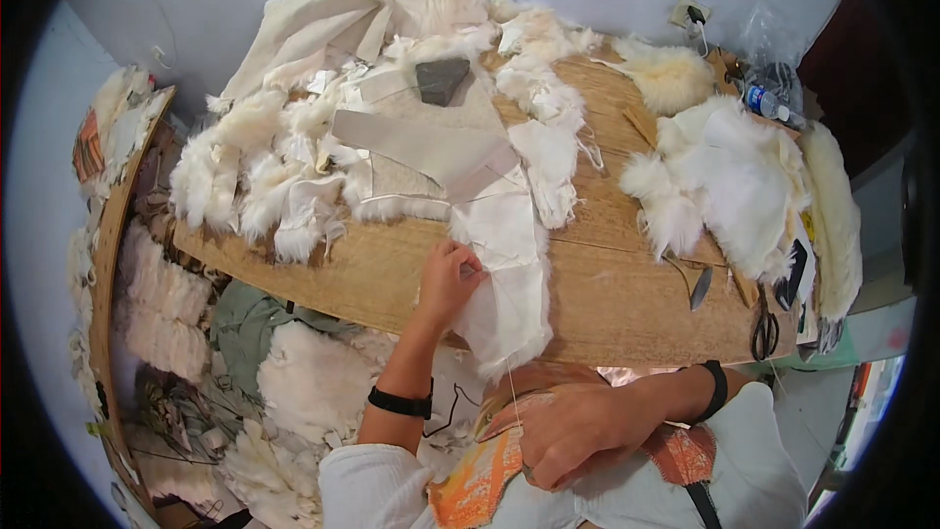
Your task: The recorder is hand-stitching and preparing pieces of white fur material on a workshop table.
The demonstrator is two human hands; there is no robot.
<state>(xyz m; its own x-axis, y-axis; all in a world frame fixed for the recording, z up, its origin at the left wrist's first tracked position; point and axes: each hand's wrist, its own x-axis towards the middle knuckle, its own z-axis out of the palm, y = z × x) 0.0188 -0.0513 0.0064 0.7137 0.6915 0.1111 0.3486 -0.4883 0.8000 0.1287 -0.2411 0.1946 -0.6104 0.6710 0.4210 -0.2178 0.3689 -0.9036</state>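
Observation:
A strip of white fur pelt (509, 245), skin side up with fluffy edges, lies across the table's front edge. My left hand (450, 282) is closed at its left side, fingers pinching the hide near a seam. From the strip's lower end a thin pale thread (513, 394) runs down to my right hand (576, 431). That hand is closed over my lap, its fingers bent round the thread; whether a needle is in them is hidden. Beneath it is an orange-patterned cloth (480, 475). Above the strip lie pale hide pieces (421, 147) and a dark grey stone-like block (443, 80).
Fluffy white fur scraps (230, 162) heap on the wooden table (627, 304). At the right are more pelts (734, 167), a curved blade (699, 287), black-handled scissors (765, 333) and a plastic bottle (767, 103). Below left, furs (308, 382) pile beside a wooden board (106, 304).

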